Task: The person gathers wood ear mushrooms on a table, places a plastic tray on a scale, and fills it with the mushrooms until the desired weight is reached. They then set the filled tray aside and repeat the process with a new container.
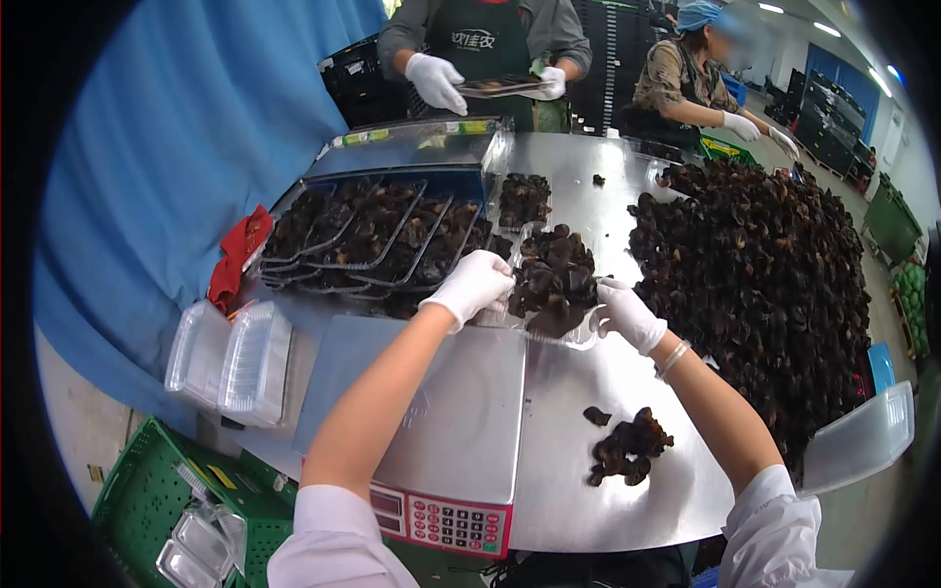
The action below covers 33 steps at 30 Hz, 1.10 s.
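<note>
Tray of black fungus (pixel 576 339) — pinched at opposite rims by left hand (pixel 475 284) and right hand (pixel 627 314); level, likely against spilling.

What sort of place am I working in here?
Probably a food packing room: a big heap of dark mushrooms on a steel table, a scale by the tray that the left hand and right hand hold, and rows of filled trays.

White-gloved left hand (pixel 473 284) and right hand (pixel 627 314), white sleeves (pixel 333 534), 1 wrist bangle (pixel 672 359)
</note>
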Each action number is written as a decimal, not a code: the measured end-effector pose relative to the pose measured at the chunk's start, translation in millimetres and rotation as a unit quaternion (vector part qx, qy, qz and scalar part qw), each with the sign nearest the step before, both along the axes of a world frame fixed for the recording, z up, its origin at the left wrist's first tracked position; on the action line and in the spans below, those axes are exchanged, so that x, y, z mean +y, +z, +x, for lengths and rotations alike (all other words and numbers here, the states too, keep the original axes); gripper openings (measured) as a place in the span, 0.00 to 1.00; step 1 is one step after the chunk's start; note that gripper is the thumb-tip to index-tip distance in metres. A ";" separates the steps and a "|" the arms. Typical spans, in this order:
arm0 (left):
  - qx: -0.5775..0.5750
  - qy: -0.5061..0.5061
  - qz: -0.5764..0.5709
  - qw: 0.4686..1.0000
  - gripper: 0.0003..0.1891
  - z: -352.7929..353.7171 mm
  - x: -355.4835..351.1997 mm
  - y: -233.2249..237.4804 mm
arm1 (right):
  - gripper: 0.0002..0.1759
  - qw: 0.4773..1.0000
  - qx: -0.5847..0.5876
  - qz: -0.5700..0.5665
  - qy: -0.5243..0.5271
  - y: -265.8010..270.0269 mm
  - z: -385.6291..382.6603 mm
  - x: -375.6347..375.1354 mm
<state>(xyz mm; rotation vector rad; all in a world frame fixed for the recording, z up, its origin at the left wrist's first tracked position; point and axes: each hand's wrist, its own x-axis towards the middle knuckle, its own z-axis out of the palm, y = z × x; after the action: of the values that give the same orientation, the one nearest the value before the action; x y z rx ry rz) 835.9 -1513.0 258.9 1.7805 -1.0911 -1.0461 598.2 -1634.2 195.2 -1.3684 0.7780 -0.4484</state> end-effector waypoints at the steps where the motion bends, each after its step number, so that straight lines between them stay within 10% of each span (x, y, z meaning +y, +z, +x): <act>1: -0.031 0.002 0.010 0.999 0.07 2.5 -15.7 -4.8 | 0.18 1.000 0.009 -0.003 -0.014 -4.4 5.3 -10.4; 11: -0.121 -0.059 0.136 0.981 0.16 37.4 -69.3 -60.0 | 0.14 0.983 0.180 -0.038 0.005 -24.9 44.9 -35.4; 17: -0.301 0.041 -0.144 0.942 0.15 19.7 99.0 40.7 | 0.14 0.952 0.256 -0.161 0.047 -29.2 64.2 -44.0; 21: -0.377 0.225 -0.114 0.891 0.12 75.2 224.7 67.0 | 0.12 0.948 0.261 -0.175 0.052 -33.6 73.7 -44.4; 25: -0.502 0.324 0.054 0.800 0.19 192.0 347.3 6.7 | 0.17 0.944 0.285 -0.164 0.038 -12.6 53.7 -31.6; 29: -0.697 0.241 0.084 0.670 0.22 244.3 413.8 -94.6 | 0.20 0.884 0.208 -0.417 0.024 -19.8 16.0 -11.2; 33: -0.524 0.323 -0.002 0.788 0.19 201.4 374.1 -68.5 | 0.17 0.915 0.179 -0.346 0.101 30.0 -50.5 38.3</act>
<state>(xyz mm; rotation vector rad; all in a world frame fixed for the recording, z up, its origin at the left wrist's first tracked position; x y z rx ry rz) 1037.3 -1138.9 190.4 2.5096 -0.8822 0.4709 547.7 -1595.9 225.2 -2.2196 0.7917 -0.3199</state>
